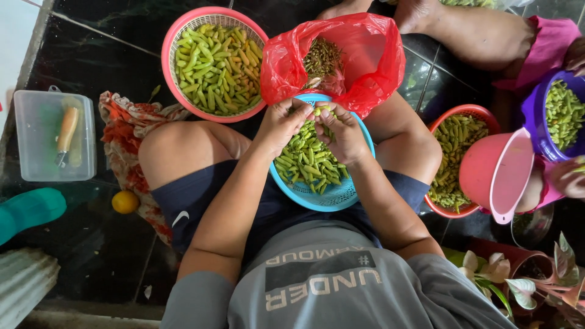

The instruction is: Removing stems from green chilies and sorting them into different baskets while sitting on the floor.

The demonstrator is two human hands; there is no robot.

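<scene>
pod (321, 111) pinched between both hands' fingers (304, 109) — over blue basket (332, 198)

pod (323, 111) mostly hidden by fingers (304, 113)

Both hands, left hand (282, 123) and right hand (342, 132), pinch a green pod (322, 111) over a blue basket (329, 196) (half full), beside a red plastic bag (365, 55).

— What do we see beneath us?
— We see a dark, glossy tiled floor (91, 67) with pale grout lines, reflecting soft daylight.
— And at the edges?
— We find a pale strip of wall (15, 36) at upper left, a corrugated grey sheet (24, 283) at lower left, and potted plants (536, 286) at lower right.
</scene>
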